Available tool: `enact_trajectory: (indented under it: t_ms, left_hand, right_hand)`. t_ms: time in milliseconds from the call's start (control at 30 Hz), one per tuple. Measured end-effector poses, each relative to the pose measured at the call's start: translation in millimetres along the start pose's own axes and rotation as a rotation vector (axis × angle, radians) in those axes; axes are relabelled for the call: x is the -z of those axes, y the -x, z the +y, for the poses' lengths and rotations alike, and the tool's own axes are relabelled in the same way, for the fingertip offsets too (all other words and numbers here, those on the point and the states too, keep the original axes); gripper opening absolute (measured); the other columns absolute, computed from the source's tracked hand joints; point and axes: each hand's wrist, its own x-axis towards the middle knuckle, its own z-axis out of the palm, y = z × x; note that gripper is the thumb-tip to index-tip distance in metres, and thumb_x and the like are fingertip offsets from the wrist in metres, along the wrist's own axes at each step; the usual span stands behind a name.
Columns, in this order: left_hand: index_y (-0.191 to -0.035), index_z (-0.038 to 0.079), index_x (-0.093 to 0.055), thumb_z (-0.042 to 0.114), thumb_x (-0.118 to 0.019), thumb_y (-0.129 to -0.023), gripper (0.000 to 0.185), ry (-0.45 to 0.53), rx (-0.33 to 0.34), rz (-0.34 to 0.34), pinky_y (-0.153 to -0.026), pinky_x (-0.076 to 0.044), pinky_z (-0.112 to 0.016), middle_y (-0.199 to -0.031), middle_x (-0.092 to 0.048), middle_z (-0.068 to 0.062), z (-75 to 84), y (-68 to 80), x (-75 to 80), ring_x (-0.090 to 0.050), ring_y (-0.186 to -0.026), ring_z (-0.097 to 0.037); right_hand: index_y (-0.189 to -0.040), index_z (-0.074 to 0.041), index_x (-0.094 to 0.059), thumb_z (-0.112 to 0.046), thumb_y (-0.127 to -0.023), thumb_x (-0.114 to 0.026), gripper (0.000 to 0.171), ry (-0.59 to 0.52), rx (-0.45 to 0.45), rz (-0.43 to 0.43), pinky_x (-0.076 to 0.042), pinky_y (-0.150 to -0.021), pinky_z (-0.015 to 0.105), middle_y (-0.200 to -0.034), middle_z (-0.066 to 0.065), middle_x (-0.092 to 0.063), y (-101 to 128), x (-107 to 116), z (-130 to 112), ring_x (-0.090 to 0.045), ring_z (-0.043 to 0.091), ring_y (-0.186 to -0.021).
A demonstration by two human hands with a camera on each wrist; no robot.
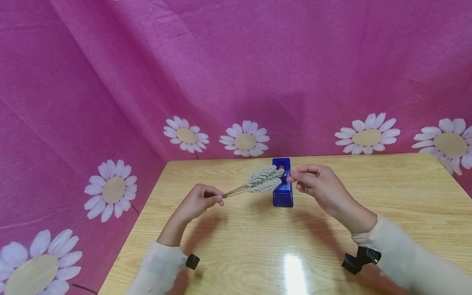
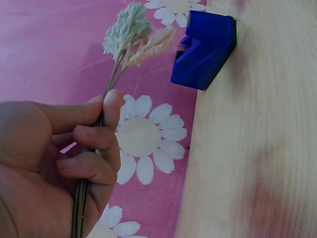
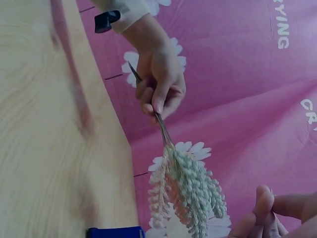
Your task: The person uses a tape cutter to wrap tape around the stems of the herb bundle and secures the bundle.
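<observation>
"Where could a hand be passed?"
"Over the near part of the table, in front of the dispenser, and over the table's right part, beyond the right hand."
"Can the dispenser be reached straight from above?"
"Only partly: in the head view, its middle is overlapped by the sprigs, held out by the left hand."
"And from the right?"
"That side is flanked by the right hand, its fingertips held near the sprigs."
"The back?"
"Blocked by the curtain, by which the left is walled too."
</observation>
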Motion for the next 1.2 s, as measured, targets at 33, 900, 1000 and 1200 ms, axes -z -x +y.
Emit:
enact_trajectory:
  t_ms: [33,900,1000,1200]
  left_hand:
    - [-0.111,-0.007,-0.075,0.003,-0.062,-0.102,0.019,-0.005,-0.008,-0.015,-0.056,-0.033,-0.022,-0.083,-0.075,-0.006,1.1,0.4,0.8,-0.036,-0.060,-0.010]
    - [-0.105,-0.001,-0.078,0.003,-0.064,-0.101,0.015,-0.051,-0.109,-0.235,-0.057,-0.034,-0.023,-0.086,-0.075,-0.008,28.2,-18.5,-38.3,-0.038,-0.063,-0.011]
    - [-0.105,0.000,-0.078,0.004,-0.064,-0.101,0.015,-0.086,-0.113,-0.239,-0.058,-0.034,-0.024,-0.085,-0.075,-0.005,31.9,-27.1,-49.8,-0.042,-0.067,-0.011]
    - [-0.103,0.001,-0.078,0.003,-0.064,-0.101,0.014,-0.120,-0.145,-0.237,-0.063,-0.039,-0.023,-0.084,-0.074,-0.003,41.8,-42.9,-70.5,-0.057,-0.077,-0.011]
  right_hand:
    - [-0.111,0.002,-0.066,-0.013,-0.106,-0.060,0.017,0.002,0.003,0.000,-0.056,-0.078,0.023,-0.096,-0.001,-0.076,-1.1,0.8,-1.5,-0.060,0.009,-0.080]
    - [-0.117,0.009,-0.065,-0.013,-0.104,-0.063,0.026,0.041,0.010,-0.049,-0.048,-0.059,0.018,-0.097,0.002,-0.078,-17.9,-3.4,-15.7,-0.059,0.007,-0.069]
    - [-0.117,0.009,-0.066,-0.012,-0.104,-0.063,0.025,0.052,0.005,-0.060,-0.049,-0.059,0.018,-0.097,0.003,-0.078,-17.2,-6.8,-16.0,-0.061,0.007,-0.068]
    - [-0.116,0.007,-0.067,-0.014,-0.103,-0.065,0.025,0.081,-0.032,-0.076,-0.052,-0.062,0.021,-0.102,0.006,-0.077,-11.8,-12.3,-14.7,-0.062,0.010,-0.068]
